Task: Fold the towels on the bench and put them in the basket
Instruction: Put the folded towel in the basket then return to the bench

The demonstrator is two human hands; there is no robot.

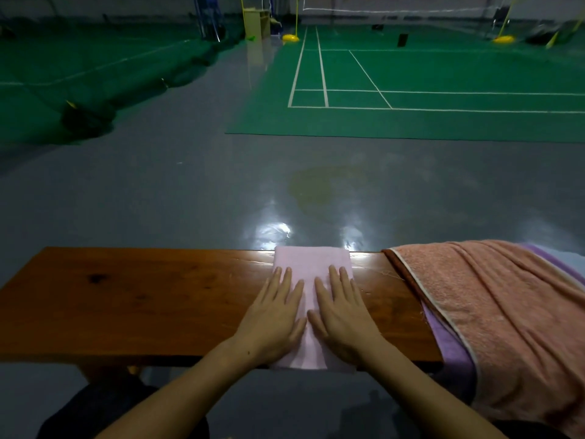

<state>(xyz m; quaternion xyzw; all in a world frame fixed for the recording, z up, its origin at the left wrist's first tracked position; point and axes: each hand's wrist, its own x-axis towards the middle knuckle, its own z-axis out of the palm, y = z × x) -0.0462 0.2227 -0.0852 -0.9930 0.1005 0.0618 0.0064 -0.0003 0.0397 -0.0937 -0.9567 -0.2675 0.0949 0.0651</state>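
Observation:
A folded pale pink towel (311, 261) lies across the wooden bench (133, 299), reaching from its far edge to its near edge. My left hand (273, 315) and my right hand (340, 318) lie flat on it side by side, fingers straight and pointing away from me, pressing the cloth down. At the right end of the bench an orange towel (493, 299) is draped over a purple towel (449, 343); both hang over the near edge. No basket is in view.
The bench's left half is bare wood. Beyond it is shiny grey floor, then a green badminton court (411, 90) with white lines. Yellow post bases (290, 38) and a net stand far back.

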